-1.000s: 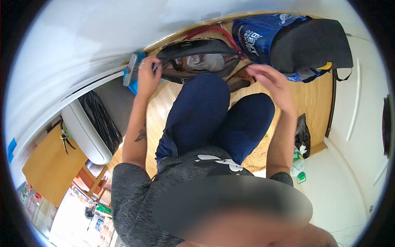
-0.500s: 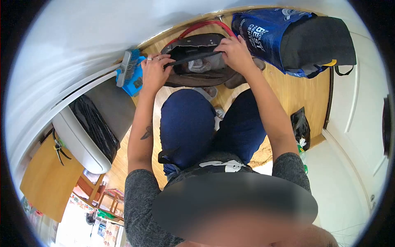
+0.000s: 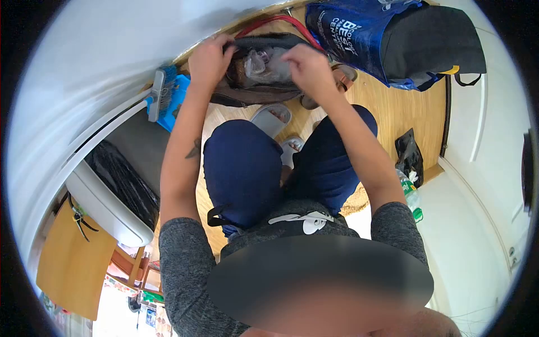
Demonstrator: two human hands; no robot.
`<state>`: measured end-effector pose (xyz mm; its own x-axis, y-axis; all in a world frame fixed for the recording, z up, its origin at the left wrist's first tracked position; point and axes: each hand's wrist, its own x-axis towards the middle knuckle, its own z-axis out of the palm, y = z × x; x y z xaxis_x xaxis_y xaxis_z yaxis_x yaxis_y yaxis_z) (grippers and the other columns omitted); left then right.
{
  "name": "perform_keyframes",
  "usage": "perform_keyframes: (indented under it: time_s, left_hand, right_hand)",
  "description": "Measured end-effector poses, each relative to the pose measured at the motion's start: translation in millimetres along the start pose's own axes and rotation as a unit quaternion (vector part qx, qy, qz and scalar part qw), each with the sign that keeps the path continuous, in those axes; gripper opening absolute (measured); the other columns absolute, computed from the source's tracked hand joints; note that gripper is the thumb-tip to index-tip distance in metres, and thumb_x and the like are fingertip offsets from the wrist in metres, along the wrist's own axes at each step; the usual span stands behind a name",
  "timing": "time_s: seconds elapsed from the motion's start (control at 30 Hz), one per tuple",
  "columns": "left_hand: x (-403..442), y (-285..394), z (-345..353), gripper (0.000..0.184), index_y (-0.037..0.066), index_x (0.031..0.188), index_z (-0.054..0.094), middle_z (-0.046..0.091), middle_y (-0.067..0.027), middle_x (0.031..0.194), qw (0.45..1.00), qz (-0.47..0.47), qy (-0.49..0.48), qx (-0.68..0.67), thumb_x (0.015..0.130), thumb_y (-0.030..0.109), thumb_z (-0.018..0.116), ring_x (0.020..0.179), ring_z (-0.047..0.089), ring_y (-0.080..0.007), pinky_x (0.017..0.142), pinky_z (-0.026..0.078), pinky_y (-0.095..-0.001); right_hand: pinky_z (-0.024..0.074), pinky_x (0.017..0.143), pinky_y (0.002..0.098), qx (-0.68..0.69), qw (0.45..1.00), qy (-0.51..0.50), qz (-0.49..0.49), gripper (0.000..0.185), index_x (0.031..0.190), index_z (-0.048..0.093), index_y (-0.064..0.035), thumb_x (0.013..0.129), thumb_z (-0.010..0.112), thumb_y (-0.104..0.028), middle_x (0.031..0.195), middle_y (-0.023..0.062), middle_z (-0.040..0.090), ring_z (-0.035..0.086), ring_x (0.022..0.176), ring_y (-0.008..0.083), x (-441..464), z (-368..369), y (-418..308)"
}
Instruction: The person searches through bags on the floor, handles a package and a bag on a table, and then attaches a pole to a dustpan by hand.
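The dark fabric bag gapes in a soft oval at upper centre. The left hand curls at its rim, the right hand bunches over its mouth; I cannot tell what either grips. Inside lies crinkled clear plastic. Upper right, a glossy blue bag holds something matte black.

The blue bag carried white capital lettering that stood sideways, its lines running down the picture. "BEST" was the largest word and the plainest to read, with "CENTER" also clear beside it. A smaller word next to "BEST" read "BACOLOD", and a small line between "BEST" and "CENTER" began "PASALU", its ending too fine to make out. More tiny white print showed near the bag's edge, unreadable. The green label on the bottle bore pale marks too small to read.
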<state>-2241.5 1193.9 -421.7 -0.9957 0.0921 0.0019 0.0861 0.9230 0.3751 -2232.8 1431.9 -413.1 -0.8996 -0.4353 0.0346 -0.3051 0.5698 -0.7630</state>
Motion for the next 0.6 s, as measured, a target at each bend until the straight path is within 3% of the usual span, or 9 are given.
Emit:
perform_keyframes:
  time_s: [0.03,0.1,0.13,0.2,0.23,0.3,0.4,0.53,0.6]
  left_hand:
    - [7.5,-2.9,4.0,0.020,0.016,0.092,0.063,0.063,-0.0091,0.088,1.000,0.001,-0.001,-0.003,0.077,0.027,0.062,0.077,0.060,-0.0324,0.063,0.048,-0.0430]
    - [24.3,-3.1,0.3,0.020,0.016,0.093,0.063,0.064,-0.0103,0.087,0.999,-0.032,0.006,0.012,0.079,0.029,0.060,0.078,0.060,-0.0328,0.066,0.048,-0.0441]
    - [28.7,-4.4,-1.0,0.020,0.016,0.093,0.064,0.064,-0.0104,0.087,0.999,-0.026,0.002,0.018,0.079,0.030,0.059,0.079,0.061,-0.0329,0.068,0.049,-0.0433]
    - [31.4,-7.3,-4.4,0.021,0.016,0.094,0.064,0.064,-0.0104,0.086,0.999,-0.031,-0.017,0.020,0.079,0.030,0.059,0.079,0.061,-0.0331,0.068,0.049,-0.0432]
    - [31.9,-9.1,-6.0,0.022,0.016,0.094,0.064,0.065,-0.0105,0.085,0.998,-0.036,-0.036,0.021,0.079,0.031,0.059,0.079,0.061,-0.0332,0.068,0.049,-0.0431]
    - [28.9,-11.7,-8.8,0.022,0.016,0.094,0.065,0.065,-0.0107,0.084,0.998,-0.038,-0.041,0.013,0.078,0.031,0.059,0.079,0.061,-0.0332,0.069,0.049,-0.0430]
    - [26.0,-14.8,-4.8,0.022,0.015,0.093,0.066,0.065,-0.0114,0.083,0.999,-0.035,-0.032,-0.008,0.078,0.030,0.059,0.079,0.061,-0.0332,0.069,0.049,-0.0429]
    - [26.9,-12.2,-2.0,0.023,0.014,0.092,0.066,0.065,-0.0130,0.082,0.998,-0.049,-0.001,-0.046,0.078,0.030,0.059,0.079,0.061,-0.0333,0.070,0.048,-0.0426]
    - [29.1,-10.8,-1.3,0.024,0.013,0.092,0.066,0.064,-0.0135,0.082,0.995,-0.074,-0.009,-0.063,0.077,0.030,0.059,0.079,0.061,-0.0336,0.070,0.048,-0.0424]
  right_hand:
    - [0.0476,0.076,0.0406,-0.065,0.997,-0.038,-0.024,0.027,0.096,0.060,-0.0036,0.071,0.054,0.000,0.098,0.0160,0.059,0.058,0.083,0.0357,-2.9,9.7,-0.2]
    - [0.0480,0.079,0.0402,-0.171,0.975,-0.135,0.051,0.039,0.108,0.054,0.0018,0.070,0.059,-0.007,0.102,0.0218,0.057,0.058,0.087,0.0360,-4.6,31.6,4.7]
    - [0.0480,0.079,0.0402,-0.172,0.974,-0.135,0.053,0.039,0.108,0.054,0.0018,0.070,0.059,-0.007,0.102,0.0218,0.057,0.058,0.087,0.0360,1.0,39.7,9.3]
    - [0.0436,0.090,0.0389,-0.192,0.929,-0.278,0.149,0.064,0.121,0.044,0.0042,0.066,0.067,-0.020,0.113,0.0257,0.052,0.053,0.103,0.0349,20.8,56.0,19.7]
    - [0.0436,0.090,0.0389,-0.191,0.929,-0.280,0.148,0.064,0.121,0.044,0.0042,0.066,0.067,-0.020,0.113,0.0257,0.052,0.053,0.103,0.0349,29.7,65.3,23.0]
    - [0.0358,0.099,0.0391,-0.239,0.937,-0.229,0.109,0.082,0.128,0.036,0.0016,0.062,0.071,-0.032,0.124,0.0253,0.045,0.044,0.118,0.0340,43.2,84.0,31.8]
    - [0.0307,0.103,0.0407,-0.243,0.928,-0.249,0.131,0.089,0.131,0.034,-0.0002,0.060,0.071,-0.039,0.131,0.0252,0.039,0.036,0.124,0.0357,49.8,100.5,45.3]
    - [0.0349,0.098,0.0443,-0.189,0.966,-0.146,0.100,0.070,0.124,0.043,0.0007,0.068,0.066,-0.034,0.128,0.0239,0.042,0.043,0.118,0.0363,41.0,106.0,40.3]
    - [0.0391,0.091,0.0443,-0.274,0.919,-0.261,0.110,0.044,0.111,0.053,0.0017,0.076,0.056,-0.025,0.121,0.0210,0.047,0.050,0.108,0.0328,26.9,115.5,18.3]
